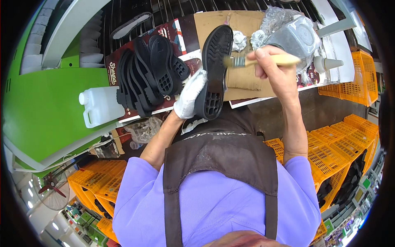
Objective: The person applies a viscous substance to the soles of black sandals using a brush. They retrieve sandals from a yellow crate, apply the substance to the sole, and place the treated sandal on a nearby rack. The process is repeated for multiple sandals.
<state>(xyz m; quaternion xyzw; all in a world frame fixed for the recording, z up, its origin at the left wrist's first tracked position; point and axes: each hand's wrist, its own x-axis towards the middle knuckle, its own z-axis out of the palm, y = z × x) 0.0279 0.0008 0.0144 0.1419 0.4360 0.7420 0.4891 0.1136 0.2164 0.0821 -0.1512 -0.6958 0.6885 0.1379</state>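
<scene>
A black shoe sole (214, 61) stands tilted lengthwise in front of me, its hollow grid heel toward me. My left hand (191, 92), in a white glove, grips the sole's left side near the heel. With my bare right hand (273, 68) I hold a flat paintbrush (284, 60) by its pale wooden handle. Its bristles reach to the right edge of the sole; whether they touch it I cannot tell. Beneath lies a sheet of brown cardboard (245, 84). Several more black soles (161, 61) are lined up to the left of my gloved hand.
A white plastic jug (103, 106) stands at the left, beside a green machine (49, 111). Behind my right hand are a clear plastic container (298, 38), crumpled white wads (239, 41) and a white nozzle bottle (327, 64). Orange crates (333, 144) stand at the right, more (98, 177) at lower left.
</scene>
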